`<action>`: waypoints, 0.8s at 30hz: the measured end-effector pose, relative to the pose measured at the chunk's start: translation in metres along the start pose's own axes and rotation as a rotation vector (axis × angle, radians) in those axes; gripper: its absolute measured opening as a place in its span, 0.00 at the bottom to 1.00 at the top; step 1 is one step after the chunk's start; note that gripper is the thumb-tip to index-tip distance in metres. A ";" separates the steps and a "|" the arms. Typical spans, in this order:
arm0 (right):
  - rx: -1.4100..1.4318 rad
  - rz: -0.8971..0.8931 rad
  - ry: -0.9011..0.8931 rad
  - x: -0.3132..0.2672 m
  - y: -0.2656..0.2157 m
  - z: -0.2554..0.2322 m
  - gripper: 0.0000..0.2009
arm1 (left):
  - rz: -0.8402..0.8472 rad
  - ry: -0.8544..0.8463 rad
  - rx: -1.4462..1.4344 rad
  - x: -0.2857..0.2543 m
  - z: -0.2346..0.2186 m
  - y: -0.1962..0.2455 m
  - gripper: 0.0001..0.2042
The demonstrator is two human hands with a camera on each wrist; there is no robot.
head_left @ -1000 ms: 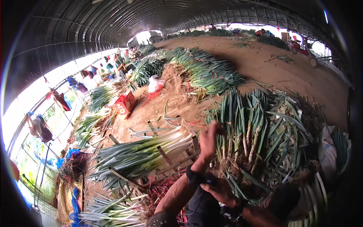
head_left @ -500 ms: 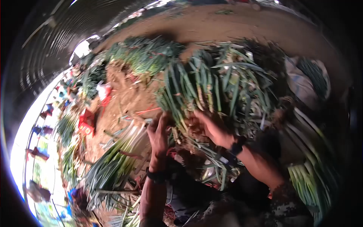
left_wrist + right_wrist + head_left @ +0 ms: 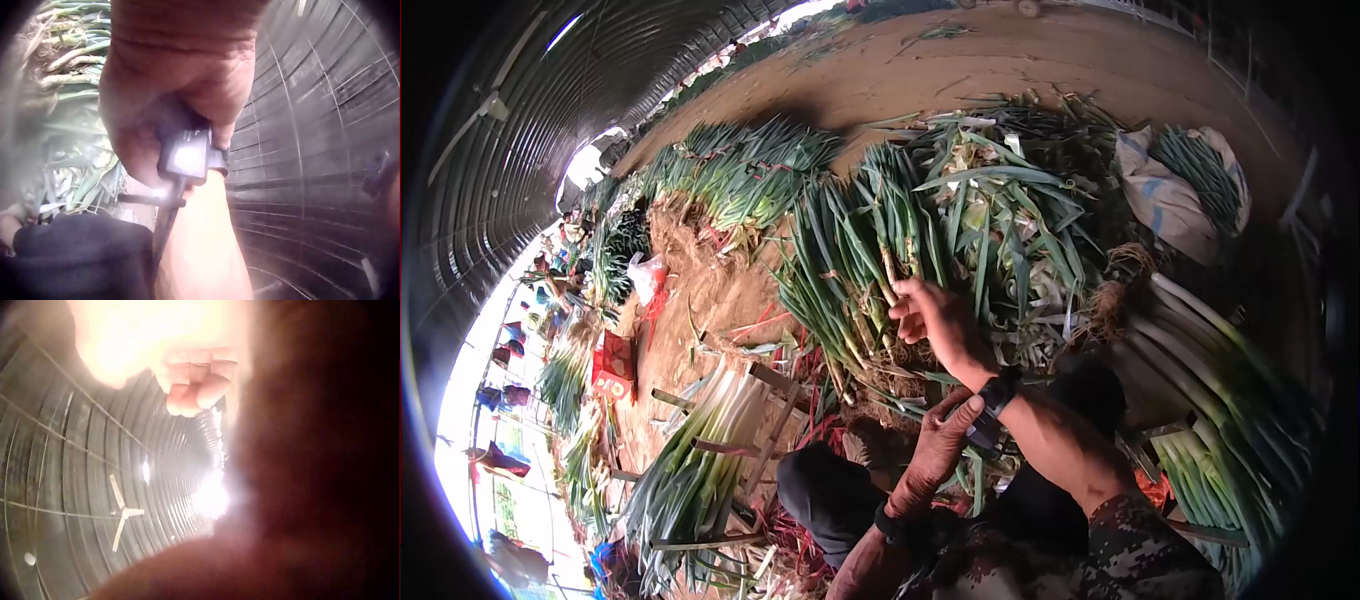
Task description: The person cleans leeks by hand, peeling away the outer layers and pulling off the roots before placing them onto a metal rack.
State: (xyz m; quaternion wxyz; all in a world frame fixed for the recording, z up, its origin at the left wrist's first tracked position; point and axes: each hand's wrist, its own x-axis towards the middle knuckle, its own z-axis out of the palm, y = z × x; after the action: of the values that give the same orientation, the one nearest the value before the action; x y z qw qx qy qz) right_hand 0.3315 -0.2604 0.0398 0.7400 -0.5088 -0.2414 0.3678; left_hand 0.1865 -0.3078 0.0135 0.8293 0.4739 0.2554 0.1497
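My left hand (image 3: 942, 440) reaches across to the right wrist and grips the small black wrist camera (image 3: 186, 156) strapped there. In the left wrist view, its fingers and thumb close round that box. My right hand (image 3: 940, 328) is held out in front of the green onions (image 3: 850, 260), its fingers loosely curled with nothing in them. The right wrist view shows those curled fingertips (image 3: 212, 392) against the roof. Below the right hand, the onions' roots and pale stems lie toward me on the ground.
Trimmed long onions lie in a wooden rack (image 3: 725, 447) at left, and more long onions (image 3: 1230, 400) lie at right. Loose leaves (image 3: 1020, 220) are heaped beyond the hands. A white sack (image 3: 1165, 195) stands far right, a red box (image 3: 613, 365) at left on the dirt floor.
The view has swung right and down. Both hands were apart over the onion roots half a second ago; now the left has come to the right wrist and holds the camera there.
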 end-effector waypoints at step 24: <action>-0.385 -0.054 -0.474 -0.020 0.032 0.030 0.13 | -0.032 -0.241 -0.024 -0.011 -0.030 -0.027 0.28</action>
State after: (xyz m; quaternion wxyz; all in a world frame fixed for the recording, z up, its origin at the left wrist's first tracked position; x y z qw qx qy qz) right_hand 0.2875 -0.2520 0.0211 0.5625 -0.5334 -0.4859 0.4038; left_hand 0.1600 -0.3056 -0.0194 0.8618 0.4745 0.1597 0.0813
